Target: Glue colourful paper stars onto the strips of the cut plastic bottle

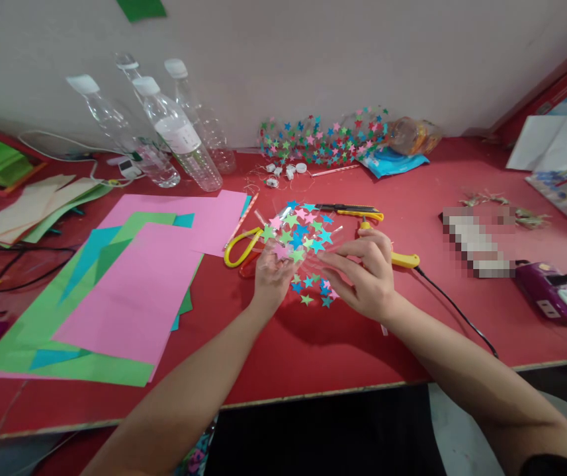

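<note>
Clear plastic covered with pink, green and blue paper stars (301, 233) is between my hands, above the red table. My left hand (274, 270) has its fingers closed on the near left side of this starred plastic. On its right side is my right hand (366, 270), thumb and forefinger reaching to the plastic's edge; whether they pinch it is too small to tell. Yellow-handled scissors (243, 248) lie left of the plastic, partly hidden. Behind it rests a yellow and black cutter (352, 210). A yellow glue gun (405, 260) lies partly behind my right hand.
Coloured paper sheets (124, 291) cover the left of the red table (283, 370). Clear bottles (178, 135) stand at the back left. Star-covered plastic (325, 139) lies along the wall. A purple power strip (554, 291) and the glue gun's black cord (456, 311) are at right.
</note>
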Demonstrator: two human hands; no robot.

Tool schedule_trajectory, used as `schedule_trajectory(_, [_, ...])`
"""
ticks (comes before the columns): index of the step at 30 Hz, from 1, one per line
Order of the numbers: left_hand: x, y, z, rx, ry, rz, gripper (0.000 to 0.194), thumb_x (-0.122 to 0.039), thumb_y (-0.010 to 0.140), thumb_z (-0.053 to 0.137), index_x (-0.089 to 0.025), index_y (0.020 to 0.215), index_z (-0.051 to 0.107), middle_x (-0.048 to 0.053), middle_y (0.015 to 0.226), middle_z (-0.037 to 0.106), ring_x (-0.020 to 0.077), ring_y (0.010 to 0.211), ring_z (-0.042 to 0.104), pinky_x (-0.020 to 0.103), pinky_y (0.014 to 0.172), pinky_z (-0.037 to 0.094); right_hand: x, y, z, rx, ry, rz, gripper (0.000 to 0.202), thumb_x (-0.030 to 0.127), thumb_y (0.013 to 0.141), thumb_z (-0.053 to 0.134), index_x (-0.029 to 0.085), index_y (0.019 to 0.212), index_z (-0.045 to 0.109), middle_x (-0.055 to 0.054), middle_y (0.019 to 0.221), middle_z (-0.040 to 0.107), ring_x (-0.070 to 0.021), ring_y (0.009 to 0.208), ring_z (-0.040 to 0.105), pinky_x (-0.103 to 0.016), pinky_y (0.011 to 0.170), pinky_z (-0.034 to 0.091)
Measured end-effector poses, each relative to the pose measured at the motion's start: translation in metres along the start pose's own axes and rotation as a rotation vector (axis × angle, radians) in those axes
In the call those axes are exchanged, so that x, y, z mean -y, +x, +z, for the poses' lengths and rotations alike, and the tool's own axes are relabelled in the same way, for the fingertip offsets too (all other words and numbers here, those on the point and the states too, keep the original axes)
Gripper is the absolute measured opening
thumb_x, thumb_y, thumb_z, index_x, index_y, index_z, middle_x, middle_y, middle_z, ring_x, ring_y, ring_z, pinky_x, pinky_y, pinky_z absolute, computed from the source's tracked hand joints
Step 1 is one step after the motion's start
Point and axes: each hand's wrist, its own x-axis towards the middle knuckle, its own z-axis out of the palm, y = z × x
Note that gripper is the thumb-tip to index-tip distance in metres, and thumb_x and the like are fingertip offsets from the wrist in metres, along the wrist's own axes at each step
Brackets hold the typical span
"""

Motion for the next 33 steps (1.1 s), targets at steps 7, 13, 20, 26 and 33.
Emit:
schedule_trajectory(7, [0.0,0.0,0.001,-0.004,0.0,-0.02,0.028,-0.03,0.066,0.075,-0.023,0.088,0.058,0.005,0.084,0.073,0.0233,0.079,0.07,0.042,0.081,0.058,-0.001,-0.001,0.001,0.013,-0.032,-0.036,0.024,0.018,0.083,0.069,0.029,0.104,0.069,0.001,0.09,0.061,-0.017,0.086,0.053,-0.041,0.093,0.044])
schedule_trajectory(13, [-0.015,0.0,-0.001,0.058,0.056,-0.019,0.019,-0.028,0.069,0.074,-0.023,0.084,0.062,0.006,0.089,0.075,0.0253,0.089,0.071,0.043,0.088,0.056,0.0,-0.001,0.001,-0.025,-0.046,-0.049,0.011,0.018,0.084,0.068,0.027,0.09,0.067,0.002,0.083,0.061,-0.0158,0.082,0.051,-0.039,0.093,0.047])
schedule_trajectory(20, [-0.016,-0.001,-0.009,0.065,0.081,-0.029,0.012,-0.027,0.074,0.071,-0.023,0.081,0.062,0.005,0.081,0.074,0.0259,0.086,0.071,0.046,0.088,0.056,0.004,0.002,0.001,-0.045,-0.052,-0.091,0.014,0.012,0.082,0.067,0.025,0.089,0.067,0.002,0.08,0.06,-0.0155,0.079,0.049,-0.037,0.09,0.049])
schedule_trajectory(26, [-0.012,-0.003,-0.005,0.076,0.1,-0.019,0.012,-0.022,0.072,0.071,-0.022,0.079,0.062,0.003,0.074,0.071,0.0236,0.08,0.07,0.04,0.083,0.056,0.006,0.002,-0.001,-0.048,-0.032,-0.151,0.016,0.009,0.084,0.064,0.024,0.082,0.066,0.002,0.082,0.06,-0.0159,0.081,0.047,-0.036,0.093,0.047])
schedule_trajectory(33, [0.0,0.0,-0.001,0.0,0.155,-0.013,0.016,-0.013,0.068,0.067,-0.021,0.075,0.055,-0.001,0.063,0.064,0.0177,0.062,0.064,0.03,0.061,0.053,0.004,0.0,0.002,0.013,-0.014,-0.04,0.011,0.014,0.08,0.066,0.021,0.089,0.064,-0.001,0.087,0.062,-0.0169,0.085,0.054,-0.042,0.094,0.046])
